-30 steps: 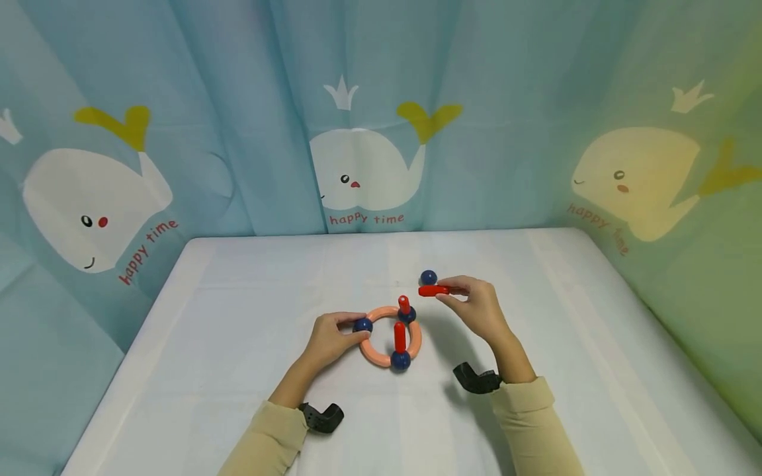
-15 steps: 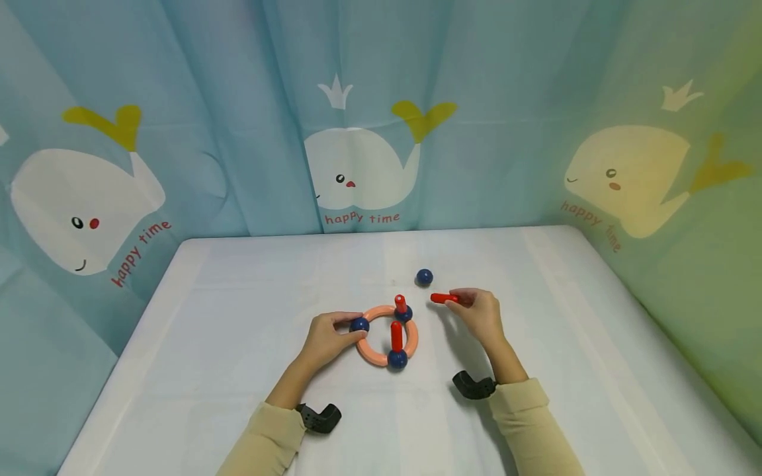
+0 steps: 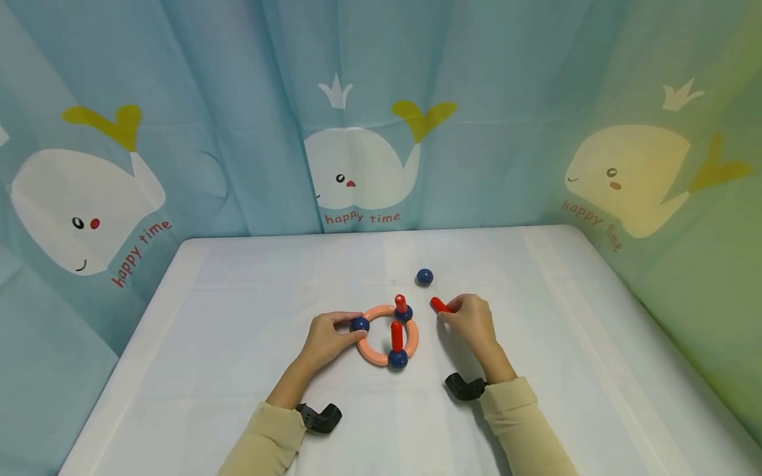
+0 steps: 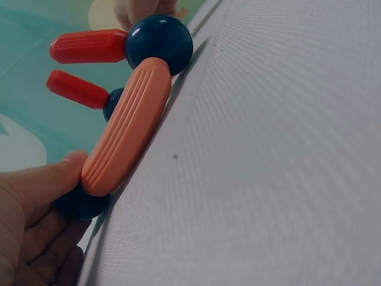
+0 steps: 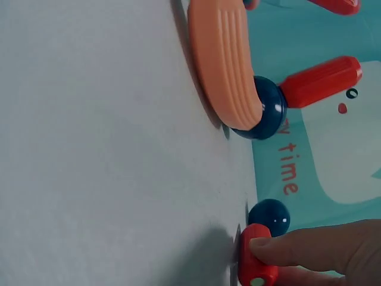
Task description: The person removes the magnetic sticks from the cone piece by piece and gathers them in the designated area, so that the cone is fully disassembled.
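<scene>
Left hand [image 3: 324, 338] pinching the dark blue ball joint [image 3: 360, 324] at the 9 o'clock spot of the salmon-pink ribbed plastic ring [image 3: 369, 352], thumb and fingers curled round it, pinning the ring to the white table [image 3: 238, 330]. Right hand [image 3: 470, 320] clamped on a loose short red plastic peg [image 3: 439, 305], fingertips closed over its far end, just off the ring's 3 o'clock side and apart from it.

Judging by the layout, probably best done by keeping that left pinch firm so the ring can't skate, then squaring the peg end-on to a socket before pushing, not at a slant. Worth watching the wrist view: peg's tip looks down at or very near the cloth there.

Peg's long axis lying roughly flat, free end pointing toward 10 o'clock, at the ring. Two more red pegs already standing up out of blue balls: one at the ring's 12 o'clock [image 3: 401, 303], one at 6 o'clock [image 3: 397, 336], both near upright. Spare dark blue ball [image 3: 424, 277] sitting alone at 12 o'clock of the right hand, well clear of the fingers.
</scene>
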### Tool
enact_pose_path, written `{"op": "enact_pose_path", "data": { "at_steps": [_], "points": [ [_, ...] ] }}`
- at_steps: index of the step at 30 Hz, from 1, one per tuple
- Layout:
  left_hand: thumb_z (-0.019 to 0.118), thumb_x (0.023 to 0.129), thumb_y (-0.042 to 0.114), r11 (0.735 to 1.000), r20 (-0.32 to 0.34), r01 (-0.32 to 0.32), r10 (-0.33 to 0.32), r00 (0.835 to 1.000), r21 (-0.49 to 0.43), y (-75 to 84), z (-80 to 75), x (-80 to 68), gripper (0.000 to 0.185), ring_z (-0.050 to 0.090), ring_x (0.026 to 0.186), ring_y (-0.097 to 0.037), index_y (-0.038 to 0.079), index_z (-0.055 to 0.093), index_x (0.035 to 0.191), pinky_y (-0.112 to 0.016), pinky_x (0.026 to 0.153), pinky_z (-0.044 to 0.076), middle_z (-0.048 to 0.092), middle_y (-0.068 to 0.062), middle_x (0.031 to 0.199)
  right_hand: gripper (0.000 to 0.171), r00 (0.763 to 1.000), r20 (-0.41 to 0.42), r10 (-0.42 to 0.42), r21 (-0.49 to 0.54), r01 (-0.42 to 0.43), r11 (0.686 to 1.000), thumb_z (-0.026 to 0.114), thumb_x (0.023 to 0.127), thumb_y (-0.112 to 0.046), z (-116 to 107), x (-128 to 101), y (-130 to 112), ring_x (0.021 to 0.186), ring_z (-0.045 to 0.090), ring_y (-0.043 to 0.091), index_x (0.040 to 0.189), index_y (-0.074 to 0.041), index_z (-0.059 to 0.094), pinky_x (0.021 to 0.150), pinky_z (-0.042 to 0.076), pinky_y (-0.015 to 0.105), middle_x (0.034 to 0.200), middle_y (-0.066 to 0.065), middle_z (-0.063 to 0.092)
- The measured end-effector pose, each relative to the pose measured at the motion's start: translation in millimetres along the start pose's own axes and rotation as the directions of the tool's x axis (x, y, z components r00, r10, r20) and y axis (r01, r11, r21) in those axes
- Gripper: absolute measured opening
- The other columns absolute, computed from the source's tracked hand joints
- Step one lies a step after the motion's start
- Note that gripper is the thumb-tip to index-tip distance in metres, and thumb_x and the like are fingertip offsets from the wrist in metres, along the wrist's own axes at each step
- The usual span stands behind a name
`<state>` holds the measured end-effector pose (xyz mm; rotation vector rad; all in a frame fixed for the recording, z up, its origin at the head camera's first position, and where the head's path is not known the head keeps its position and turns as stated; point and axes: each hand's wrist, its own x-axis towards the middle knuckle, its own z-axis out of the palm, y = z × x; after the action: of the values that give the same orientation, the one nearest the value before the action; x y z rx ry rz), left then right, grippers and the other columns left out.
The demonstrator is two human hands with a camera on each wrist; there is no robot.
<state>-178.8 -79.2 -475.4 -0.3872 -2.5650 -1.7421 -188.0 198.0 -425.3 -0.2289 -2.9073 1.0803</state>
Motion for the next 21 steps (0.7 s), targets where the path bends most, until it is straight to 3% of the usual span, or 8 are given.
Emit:
{"op": "enact_pose_path", "data": {
  "at_steps": [13,18,21],
  "points": [
    [0.078,0.073,0.02,0.999,0.011,-0.035,0.035,0.999,0.005,0.5,0.2,-1.6,0.038,0.058,0.102,-0.02,0.007,0.069,0.108,-0.037,0.088,0.044,0.067,-0.004,0.104,0.024,0.999,-0.03,0.01,-0.069,-0.012,0.998,0.076,0.074,-0.019,4,-8,-5,0.057,0.051,0.02,0.075,0.003,0.066,0.048,0.041,0.027,0.066,0.008,0.058],
    [0.078,0.074,0.027,0.993,0.013,-0.112,0.111,0.994,0.035,2.6,-0.4,-3.6,0.051,0.052,0.114,-0.02,0.008,0.063,0.12,-0.039,0.095,0.039,0.06,-0.002,0.119,0.032,0.997,-0.067,-0.047,-0.062,0.043,0.997,0.075,0.076,-0.023,0,-12,-7,0.068,0.055,0.024,0.086,0.006,0.067,0.059,0.046,0.034,0.078,0.013,0.063],
    [0.078,0.074,0.029,0.977,0.031,-0.193,0.191,0.981,0.092,15.1,0.9,-6.8,0.056,0.05,0.116,-0.018,0.008,0.06,0.123,-0.038,0.096,0.038,0.058,-0.001,0.123,0.032,0.988,-0.079,-0.13,0.022,0.132,0.991,0.074,0.077,-0.021,-3,-16,-7,0.079,0.059,0.027,0.094,0.006,0.068,0.071,0.048,0.039,0.088,0.016,0.066]
  ]
}}
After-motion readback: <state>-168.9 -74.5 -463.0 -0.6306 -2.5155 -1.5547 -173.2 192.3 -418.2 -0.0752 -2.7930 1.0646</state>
